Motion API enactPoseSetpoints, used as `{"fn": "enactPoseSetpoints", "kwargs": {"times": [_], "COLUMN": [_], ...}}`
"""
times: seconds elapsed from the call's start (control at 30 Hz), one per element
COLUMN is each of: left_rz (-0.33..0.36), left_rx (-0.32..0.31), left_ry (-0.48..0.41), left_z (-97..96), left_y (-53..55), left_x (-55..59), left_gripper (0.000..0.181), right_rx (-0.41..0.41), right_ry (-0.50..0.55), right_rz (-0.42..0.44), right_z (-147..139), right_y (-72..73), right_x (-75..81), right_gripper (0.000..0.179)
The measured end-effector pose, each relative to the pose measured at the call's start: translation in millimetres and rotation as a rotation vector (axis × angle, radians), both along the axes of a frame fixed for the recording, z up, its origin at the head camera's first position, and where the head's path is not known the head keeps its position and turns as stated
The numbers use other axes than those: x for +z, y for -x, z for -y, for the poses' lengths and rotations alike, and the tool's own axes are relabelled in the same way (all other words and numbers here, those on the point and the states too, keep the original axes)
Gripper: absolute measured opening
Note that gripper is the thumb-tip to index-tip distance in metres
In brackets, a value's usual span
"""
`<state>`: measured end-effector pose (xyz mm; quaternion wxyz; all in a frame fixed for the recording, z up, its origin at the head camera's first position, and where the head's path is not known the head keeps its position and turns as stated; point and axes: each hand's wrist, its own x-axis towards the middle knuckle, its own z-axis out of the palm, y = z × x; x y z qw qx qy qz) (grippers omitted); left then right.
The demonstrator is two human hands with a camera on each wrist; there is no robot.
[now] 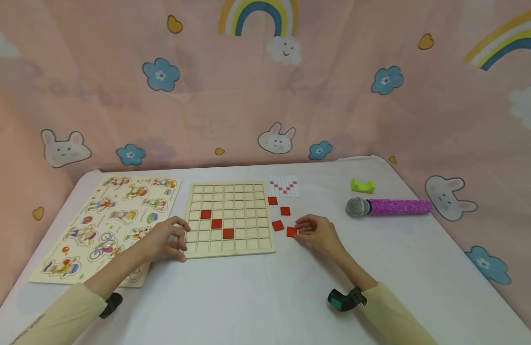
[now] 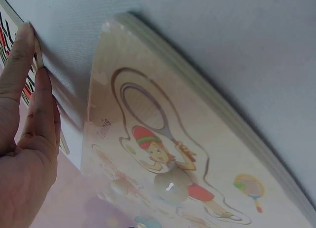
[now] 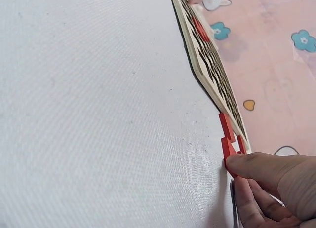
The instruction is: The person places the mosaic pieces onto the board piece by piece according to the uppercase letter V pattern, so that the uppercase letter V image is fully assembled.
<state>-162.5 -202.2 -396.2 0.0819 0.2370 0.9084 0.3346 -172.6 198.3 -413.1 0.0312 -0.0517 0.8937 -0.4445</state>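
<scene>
A pale wooden grid board (image 1: 248, 243) lies in the middle of the table, with three red square tiles set diagonally in its cells. My left hand (image 1: 163, 239) rests at the board's left edge, fingertips touching it; in the left wrist view its fingers (image 2: 43, 107) look fairly straight. To the right of the board, my right hand (image 1: 319, 234) pinches a red square tile (image 1: 292, 232) at the table surface. The right wrist view shows the thumb (image 3: 256, 164) on that tile. Other loose red tiles (image 1: 277, 225) lie between the board and this hand.
A pattern card (image 1: 284, 186) with red squares in a V lies behind the loose tiles. A wooden picture puzzle board (image 1: 90, 225) is at the left. Far right are a purple glittery microphone (image 1: 399, 207) and a green curved piece (image 1: 362, 186). A printed pink cloth (image 1: 205, 115) hangs behind.
</scene>
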Motion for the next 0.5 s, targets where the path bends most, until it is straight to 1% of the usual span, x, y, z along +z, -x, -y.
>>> {"fn": "enactPoseSetpoints", "kwargs": {"times": [0.17, 0.5], "left_rz": [-0.002, -0.018], "left_rx": [-0.002, -0.019], "left_ry": [0.003, 0.006], "left_z": [-1.1, -0.3], "left_y": [-1.0, -0.3], "left_x": [2.5, 2.8], "left_gripper": [0.03, 0.03], "right_rx": [-0.032, -0.035], "right_ry": [0.021, 0.061], "right_rz": [0.025, 0.034], "right_z": [-3.8, -10.5], "right_y": [1.6, 3.9], "right_x": [-1.6, 3.5], "right_gripper": [0.033, 0.036]}}
